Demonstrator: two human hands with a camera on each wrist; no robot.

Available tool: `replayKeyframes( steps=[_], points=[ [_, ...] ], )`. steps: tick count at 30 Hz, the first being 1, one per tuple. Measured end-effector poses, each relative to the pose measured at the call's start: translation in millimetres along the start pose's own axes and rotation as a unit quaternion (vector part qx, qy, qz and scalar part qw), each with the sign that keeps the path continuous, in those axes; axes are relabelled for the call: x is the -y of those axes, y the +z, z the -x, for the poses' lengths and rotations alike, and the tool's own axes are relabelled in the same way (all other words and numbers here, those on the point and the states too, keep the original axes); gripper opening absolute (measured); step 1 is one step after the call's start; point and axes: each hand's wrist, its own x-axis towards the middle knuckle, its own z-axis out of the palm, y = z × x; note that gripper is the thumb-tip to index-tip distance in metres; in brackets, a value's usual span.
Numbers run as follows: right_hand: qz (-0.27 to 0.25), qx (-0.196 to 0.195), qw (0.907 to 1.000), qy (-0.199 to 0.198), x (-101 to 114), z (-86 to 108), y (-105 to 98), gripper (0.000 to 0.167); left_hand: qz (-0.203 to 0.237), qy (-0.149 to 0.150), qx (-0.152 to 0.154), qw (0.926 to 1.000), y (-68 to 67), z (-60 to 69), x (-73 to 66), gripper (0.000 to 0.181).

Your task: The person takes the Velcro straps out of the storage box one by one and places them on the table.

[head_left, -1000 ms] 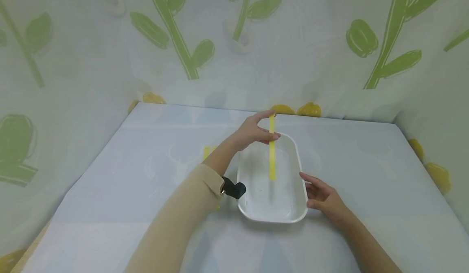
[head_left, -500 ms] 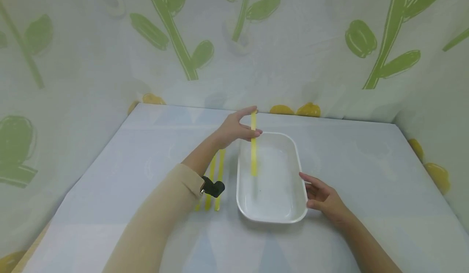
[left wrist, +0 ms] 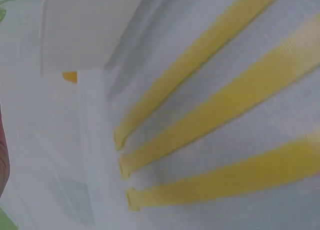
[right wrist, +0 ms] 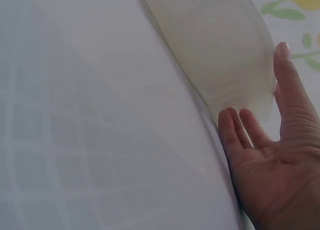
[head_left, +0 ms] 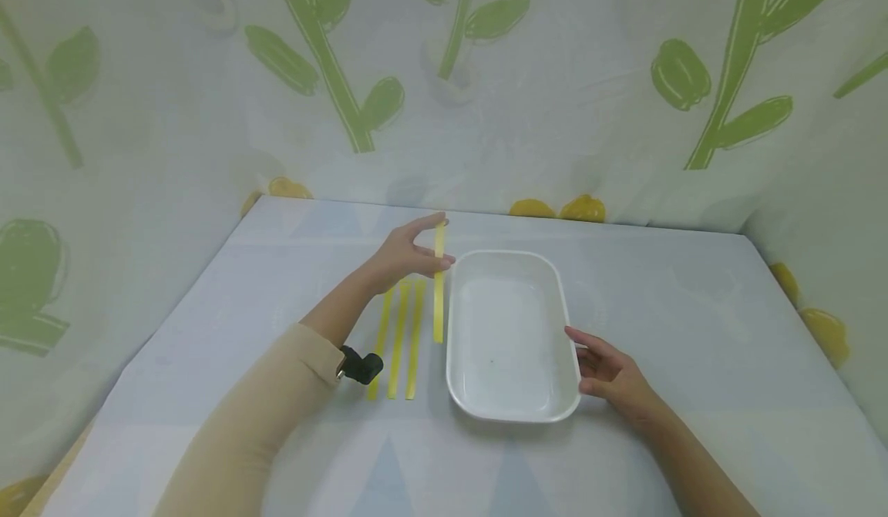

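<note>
My left hand holds a thin yellow strip near its upper end, one finger at the top and another lower down. The strip hangs upright just left of a white rectangular tray. Three more yellow strips lie side by side on the table under the left forearm; the left wrist view shows their hooked-looking ends, while most of that hand is out of it. My right hand touches the tray's right side. In the right wrist view its fairly straight fingers rest against the outer wall.
The table has a pale blue and white pattern. Behind it hangs a wall covering printed with green leaves. A black device is worn at the left wrist. The tray holds no strips.
My left hand has moved left with its yellow strip, from over the tray to beside its left rim. The strips on the table have come into fuller view. The right hand stays put.
</note>
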Motion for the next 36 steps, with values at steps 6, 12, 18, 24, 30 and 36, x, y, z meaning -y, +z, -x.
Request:
replayKeyframes(
  steps=[6,12,18,24,30,36],
  points=[
    [-0.01,0.001,1.0,-0.001,0.7,-1.5,1.6,0.063,0.012,-0.008,-0.015,0.9998,-17.9,14.0,12.6,0.082],
    [-0.006,0.002,1.0,0.002,0.6,-1.0,-1.6,0.064,-0.006,-0.029,-0.035,0.9989,-31.2,25.5,26.1,0.081],
    [-0.018,-0.001,0.9998,0.01,-1.0,-0.1,-0.7,0.064,-0.044,-0.065,-0.046,0.9959,-43.4,41.1,37.9,0.083],
    [-0.018,0.0,0.9998,0.009,0.2,-0.3,-1.0,0.065,-0.047,-0.1,-0.033,0.9933,-53.2,59.2,53.3,0.085],
    [-0.015,-0.005,0.9998,0.012,-0.5,1.1,-2.9,0.065,-0.088,-0.157,-0.052,0.9822,-56.0,69.9,64.5,0.087],
    [-0.013,-0.005,0.9998,0.014,-1.4,1.0,-2.5,0.065,-0.099,-0.169,-0.036,0.98,-54.5,76.7,74.4,0.087]
  ],
)
